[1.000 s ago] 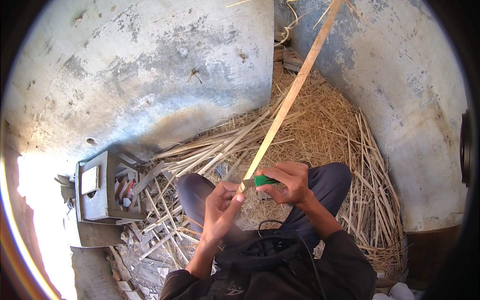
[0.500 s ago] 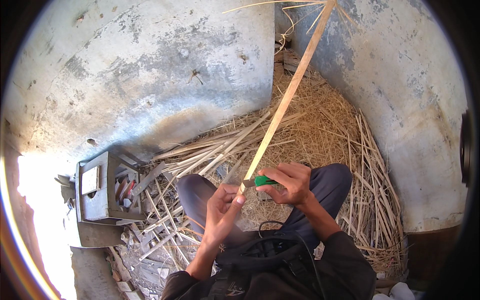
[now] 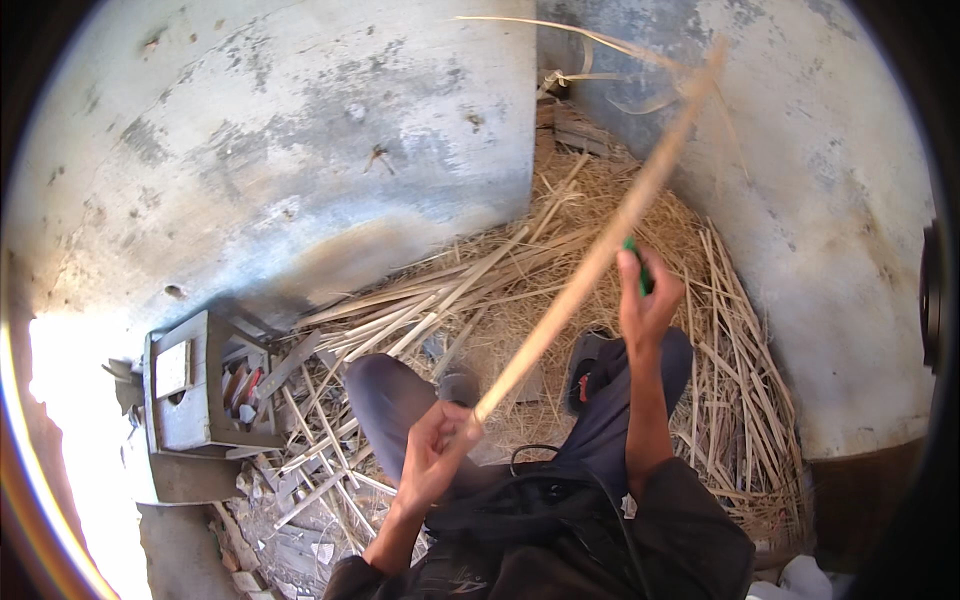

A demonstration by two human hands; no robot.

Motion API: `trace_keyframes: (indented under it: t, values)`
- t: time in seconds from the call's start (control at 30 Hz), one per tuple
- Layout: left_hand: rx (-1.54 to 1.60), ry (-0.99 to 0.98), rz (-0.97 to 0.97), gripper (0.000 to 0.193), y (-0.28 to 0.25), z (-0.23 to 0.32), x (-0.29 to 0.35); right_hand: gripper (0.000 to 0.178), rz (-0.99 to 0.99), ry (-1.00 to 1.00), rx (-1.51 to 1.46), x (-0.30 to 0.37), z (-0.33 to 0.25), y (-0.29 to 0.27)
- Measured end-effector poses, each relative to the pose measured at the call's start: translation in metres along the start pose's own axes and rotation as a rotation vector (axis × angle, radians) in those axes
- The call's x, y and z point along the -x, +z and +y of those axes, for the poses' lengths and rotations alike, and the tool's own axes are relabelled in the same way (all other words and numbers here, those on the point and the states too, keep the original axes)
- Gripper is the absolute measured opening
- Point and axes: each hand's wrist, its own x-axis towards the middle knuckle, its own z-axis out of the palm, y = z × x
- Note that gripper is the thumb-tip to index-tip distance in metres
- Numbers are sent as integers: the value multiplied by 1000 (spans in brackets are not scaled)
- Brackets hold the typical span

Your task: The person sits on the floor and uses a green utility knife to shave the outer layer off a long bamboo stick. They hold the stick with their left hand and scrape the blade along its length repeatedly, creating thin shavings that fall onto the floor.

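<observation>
A long, pale strip of wood or bamboo (image 3: 580, 285) slants up and to the right in front of me, smeared by motion. My left hand (image 3: 432, 455) is closed around its near end, above my left knee. Thin curled shavings (image 3: 610, 42) hang off the far end. Beside the middle of the strip, on its right, my right hand (image 3: 650, 300) grips a green-handled knife (image 3: 645, 284). The blade is hidden in this frame. I cannot tell whether the knife touches the strip.
Loose strips lie piled at the far left (image 3: 430, 308) and along the right wall (image 3: 745, 400). Fine shavings (image 3: 690, 215) cover the floor between. An open-sided wooden box (image 3: 215, 385) with small items inside stands at left. Worn, patchy walls (image 3: 300, 130) meet in the far corner.
My right hand with the knife has moved from the strip's near end, up and away along it. The strip's far end has swung right and slightly down. My left hand keeps its hold.
</observation>
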Motion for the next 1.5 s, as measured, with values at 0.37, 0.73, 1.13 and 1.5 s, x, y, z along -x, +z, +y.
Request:
trace_keyframes:
  t: [0.37, 0.73, 1.13, 1.5]
  values:
    - [33, 46, 68, 21, -2, 19, -1, 30, -243, -115, -118, 33, -12, 1]
    - [18, 144, 51, 22, 14, 25, -8, 33, -499, -559, -230, 70, -49, 20]
    - [9, 137, 72, 22, 17, 34, -10, 35, -488, -549, -254, 74, -48, 25]
    - [-58, 153, 100, 20, 23, 33, -7, 36, -408, -523, -198, 63, -50, 18]
